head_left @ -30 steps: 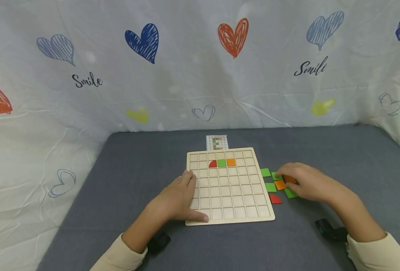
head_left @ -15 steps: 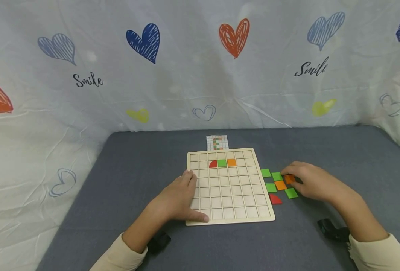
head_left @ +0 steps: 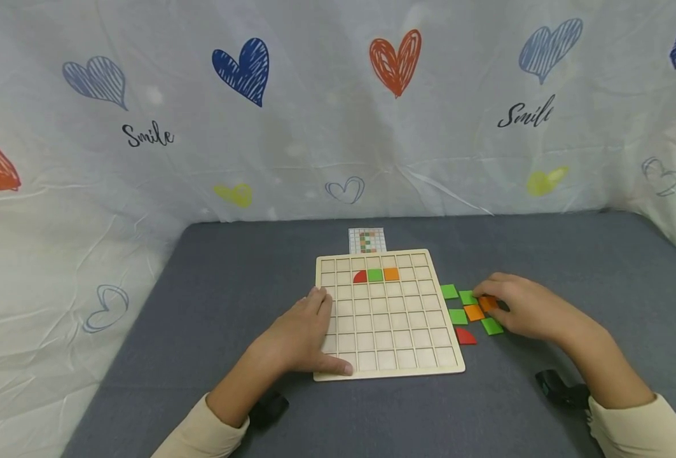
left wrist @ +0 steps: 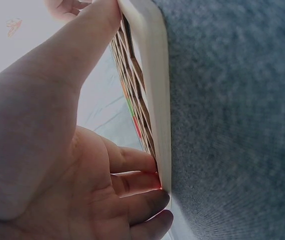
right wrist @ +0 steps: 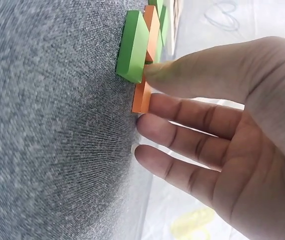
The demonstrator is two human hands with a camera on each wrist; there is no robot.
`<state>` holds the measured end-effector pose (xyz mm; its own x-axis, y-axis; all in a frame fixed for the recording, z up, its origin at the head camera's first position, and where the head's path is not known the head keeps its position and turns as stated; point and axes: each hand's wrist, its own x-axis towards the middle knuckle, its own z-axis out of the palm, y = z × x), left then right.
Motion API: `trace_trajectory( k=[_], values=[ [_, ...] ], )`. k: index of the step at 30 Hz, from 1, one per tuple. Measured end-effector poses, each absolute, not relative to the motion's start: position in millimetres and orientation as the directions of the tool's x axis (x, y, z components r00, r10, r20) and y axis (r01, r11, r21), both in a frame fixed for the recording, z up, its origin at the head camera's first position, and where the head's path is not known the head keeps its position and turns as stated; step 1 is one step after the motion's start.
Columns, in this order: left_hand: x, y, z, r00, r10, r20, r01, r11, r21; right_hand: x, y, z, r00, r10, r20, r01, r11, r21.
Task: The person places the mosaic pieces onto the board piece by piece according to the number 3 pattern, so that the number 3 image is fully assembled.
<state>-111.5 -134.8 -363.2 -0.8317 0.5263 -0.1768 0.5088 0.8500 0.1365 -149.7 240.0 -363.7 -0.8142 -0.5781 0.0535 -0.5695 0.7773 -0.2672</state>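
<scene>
My left hand (head_left: 297,331) rests on the left side of a wooden grid board (head_left: 389,324), its thumb on the front edge and its fingers at the left edge. In the left wrist view the fingertips (left wrist: 155,200) touch the board's side. My right hand (head_left: 526,308) pinches an orange square tile (head_left: 488,303) between thumb and fingers, right of the board. In the right wrist view that orange tile (right wrist: 141,97) lies partly behind a green tile (right wrist: 133,45). On the board sit a red quarter-round tile (head_left: 360,277), a green square (head_left: 374,275) and an orange square (head_left: 392,274).
Several loose tiles lie by the board's right edge, among them a green square (head_left: 458,317), another orange square (head_left: 474,312) and a red quarter-round (head_left: 466,336). A printed pattern card (head_left: 366,240) lies behind the board on the grey cloth (head_left: 246,273). A white curtain (head_left: 315,127) hangs behind.
My right hand has drawn slightly back to the right, uncovering more of the green tiles and the orange tile at its fingertips. The left hand and board stay put.
</scene>
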Motion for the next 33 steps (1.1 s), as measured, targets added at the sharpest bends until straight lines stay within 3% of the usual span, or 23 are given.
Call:
trace_trajectory(
  k=[16, 33],
  values=[
    [-112, -137, -365, -0.834, 0.526, -0.164, 0.511, 0.85, 0.129, -151, 234, -365, -0.772, -0.618, 0.147, -0.632, 0.724, -0.277],
    [-112, -136, -364, -0.827, 0.528, -0.193, 0.512, 0.849, 0.128, -148, 229, -368, -0.753, -0.639, 0.153, -0.655, 0.708, -0.265]
  ],
)
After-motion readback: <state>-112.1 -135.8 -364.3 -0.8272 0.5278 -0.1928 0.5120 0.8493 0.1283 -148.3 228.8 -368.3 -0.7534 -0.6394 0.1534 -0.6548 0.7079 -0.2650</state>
